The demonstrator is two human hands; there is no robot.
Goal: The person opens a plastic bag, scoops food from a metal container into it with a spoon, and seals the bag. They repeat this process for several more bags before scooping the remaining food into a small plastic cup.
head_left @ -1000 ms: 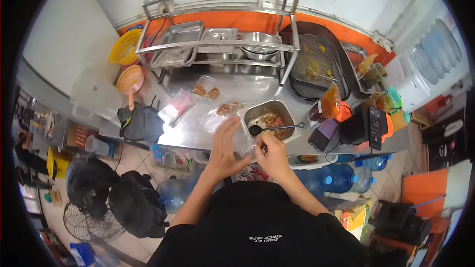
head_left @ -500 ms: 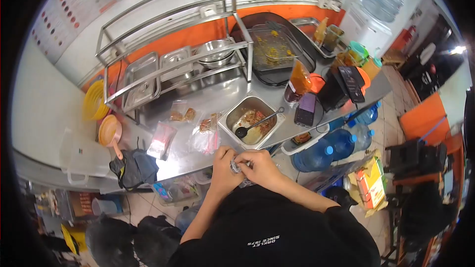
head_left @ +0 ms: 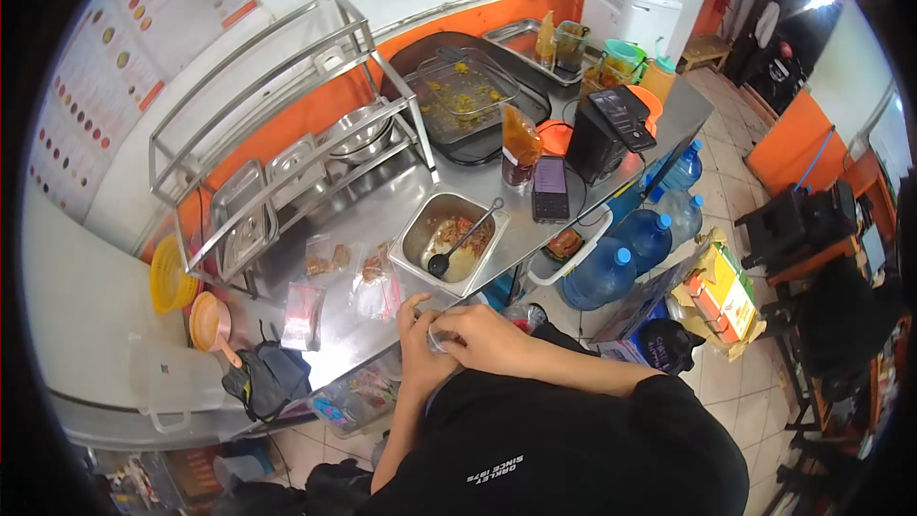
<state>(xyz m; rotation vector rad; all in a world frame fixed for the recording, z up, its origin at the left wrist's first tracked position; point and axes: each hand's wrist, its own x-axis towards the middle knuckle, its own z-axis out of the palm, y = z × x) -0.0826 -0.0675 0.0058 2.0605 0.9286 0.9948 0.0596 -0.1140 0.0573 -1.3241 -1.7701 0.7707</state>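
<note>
My left hand [head_left: 420,342] and my right hand [head_left: 480,333] are together at the counter's front edge. Both are closed on a small piece of clear plastic [head_left: 437,338], which looks like a plastic bag; the fingers hide most of it. Just beyond them a deep steel pan [head_left: 409,247] holds reddish and pale food, with a black ladle [head_left: 439,264] resting in it. Left of the pan lie small clear bags [head_left: 330,258] with brownish food inside and another bag [head_left: 374,294] with pink edging. Farther left is a stack of pink-edged zip bags [head_left: 303,317].
On the steel counter [head_left: 358,203] stand a metal rack [head_left: 287,177] with lidded pans, a black tray [head_left: 449,139], a sauce bag [head_left: 521,143] and a phone [head_left: 550,189]. An orange-handled strainer [head_left: 208,323] and dark bag [head_left: 267,380] lie left. Water jugs [head_left: 602,277] stand on the right.
The view has turned to the right, so the counter and its things sit farther left. Both hands still hold the clear plastic, and a left finger now stretches out more.
</note>
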